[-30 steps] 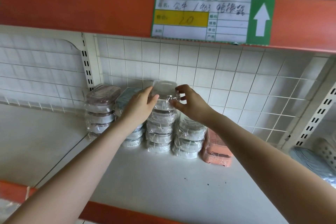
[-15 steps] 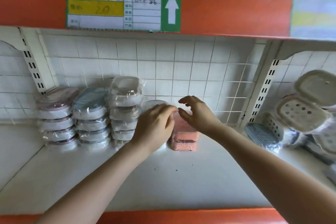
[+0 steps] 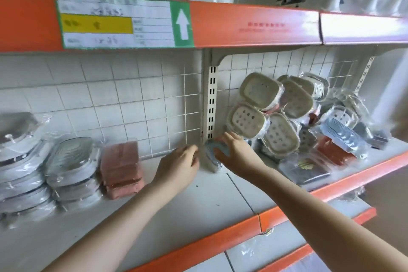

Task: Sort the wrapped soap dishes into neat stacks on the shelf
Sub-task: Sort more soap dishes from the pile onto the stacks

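Lift the blue wrapped dish (image 3: 213, 154) by the upright post (image 3: 211, 104) clear of the jumbled pile (image 3: 293, 121) before carrying it to the 3 stacks (image 3: 72, 168) on the left — the film looks slippery. The right hand (image 3: 237, 152) curls over it; the left hand (image 3: 178, 164) sits just beside, fingers loosely bent, apparently holding nothing.

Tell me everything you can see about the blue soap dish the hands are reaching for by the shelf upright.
The blue wrapped soap dish is rounded, light blue on top with a paler lower part, sealed in clear crinkly film. It looks like plastic. It sits on the white shelf at the foot of the slotted upright, at the left edge of the jumbled pile. The right hand covers its right side, fingers curled over it; the left hand is at its left edge, contact blurred. Much of it is hidden.
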